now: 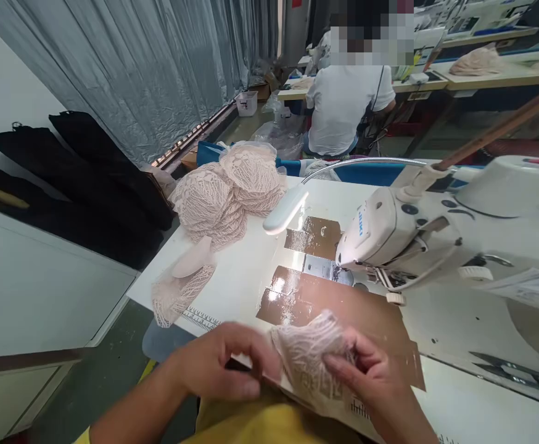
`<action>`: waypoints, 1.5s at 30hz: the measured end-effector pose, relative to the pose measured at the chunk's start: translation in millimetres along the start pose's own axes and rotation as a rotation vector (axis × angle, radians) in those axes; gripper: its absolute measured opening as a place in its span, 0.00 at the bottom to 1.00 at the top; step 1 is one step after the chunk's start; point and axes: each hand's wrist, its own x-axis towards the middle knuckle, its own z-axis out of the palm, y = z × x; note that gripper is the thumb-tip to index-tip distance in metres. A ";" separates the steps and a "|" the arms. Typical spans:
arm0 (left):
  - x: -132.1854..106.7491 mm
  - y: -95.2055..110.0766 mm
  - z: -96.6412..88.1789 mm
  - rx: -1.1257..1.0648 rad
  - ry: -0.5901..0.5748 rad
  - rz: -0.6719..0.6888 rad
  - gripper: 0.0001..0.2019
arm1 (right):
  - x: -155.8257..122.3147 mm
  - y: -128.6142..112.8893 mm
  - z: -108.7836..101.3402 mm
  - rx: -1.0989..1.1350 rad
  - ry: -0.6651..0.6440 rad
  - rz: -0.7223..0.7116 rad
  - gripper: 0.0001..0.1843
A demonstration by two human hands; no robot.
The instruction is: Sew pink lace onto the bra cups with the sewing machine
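At the table's front edge, my right hand point(371, 370) pinches a pale pink lace piece point(313, 357) between thumb and fingers. My left hand point(232, 364) is just left of it, thumb and fingers apart. Its blurred fingertips are at the lace's left edge; whether they touch it I cannot tell. Farther left on the table lies another lace piece point(177, 296) with a smooth beige cup-shaped piece point(193, 259) on top. Behind these rise two stacks of lace cups, a left stack point(209, 200) and a right stack point(253, 169).
A white sewing machine point(375, 228) stands at the right, with a lamp point(285, 213) on a bent arm beside it. Brown tape point(343, 302) covers part of the tabletop. Scissors point(519, 373) lie at the right. Ahead, a person in a white shirt point(346, 105) sits facing away.
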 end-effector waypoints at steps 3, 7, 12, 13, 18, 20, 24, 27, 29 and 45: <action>15.4 12.2 1.1 0.394 0.220 0.114 0.34 | -6.1 -5.9 13.7 -0.181 -0.164 -0.075 0.13; 32.4 -0.4 11.8 0.339 0.087 0.035 0.21 | -6.9 -10.9 19.5 -0.287 -0.208 -0.183 0.13; 31.0 -10.6 17.2 0.195 0.064 -0.007 0.13 | -3.0 -7.9 14.9 -0.316 -0.101 -0.298 0.13; 30.3 -9.6 17.0 0.206 0.063 -0.012 0.13 | -2.4 -6.8 14.7 -0.312 -0.094 -0.290 0.14; 33.2 -2.4 15.5 0.272 0.142 -0.016 0.15 | -1.1 -5.9 18.5 -0.286 -0.102 -0.257 0.15; 36.7 -1.9 16.3 0.279 0.152 -0.019 0.14 | -1.2 -6.3 19.3 -0.282 -0.095 -0.253 0.15; 44.3 -5.5 19.1 0.222 0.149 -0.022 0.12 | -1.0 -3.9 13.5 -0.317 -0.065 -0.215 0.16; 48.6 -8.7 20.3 0.162 0.161 -0.014 0.13 | -0.5 -2.1 5.6 -0.307 -0.022 -0.166 0.15; 50.6 -9.7 21.1 0.148 0.174 -0.002 0.12 | 0.0 -2.9 2.1 -0.238 0.011 -0.164 0.15; 63.9 -7.7 24.0 0.031 0.157 0.027 0.11 | -4.5 -20.9 -17.4 -0.116 -0.046 -0.153 0.16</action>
